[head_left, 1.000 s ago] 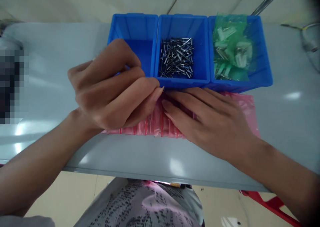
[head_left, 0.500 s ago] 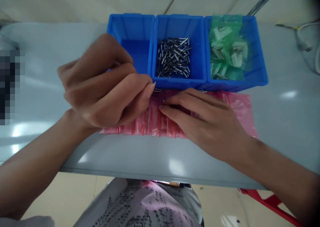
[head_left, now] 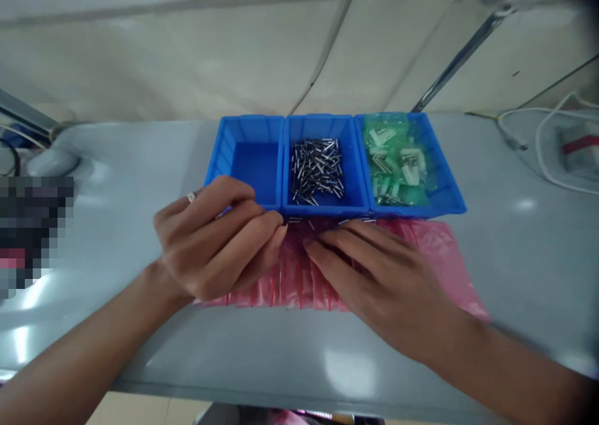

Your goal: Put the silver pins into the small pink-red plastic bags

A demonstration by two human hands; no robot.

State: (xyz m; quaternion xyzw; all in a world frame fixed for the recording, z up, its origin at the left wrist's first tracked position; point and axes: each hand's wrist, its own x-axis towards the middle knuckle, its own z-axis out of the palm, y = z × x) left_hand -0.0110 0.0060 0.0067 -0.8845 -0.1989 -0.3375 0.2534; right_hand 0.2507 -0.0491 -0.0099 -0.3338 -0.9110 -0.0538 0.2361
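My left hand (head_left: 219, 241) is closed in front of the left blue bin, thumb and index fingertips pressed together; what they hold, if anything, is hidden. Stretched over a row of overlapping pink plastic bags (head_left: 292, 281), my right hand (head_left: 381, 275) touches them, its thumb and index tips slightly apart. Small metal pins (head_left: 311, 224) lie along the bags' far edge, near the right fingertips. Behind them, the middle blue bin (head_left: 325, 210) contains a heap of metal pins (head_left: 318, 169).
The left blue bin (head_left: 255, 163) shows its bare floor. In the right blue bin (head_left: 440, 191) are green bags (head_left: 388, 138) with white pieces and metal pins. A white cable (head_left: 538, 144) lies at the right of the grey table (head_left: 262, 350), against a wall.
The view has tilted up, so bins and bags appear lower and more wall shows. My left hand has drawn down from over the left bin; my right hand stays on the bags.
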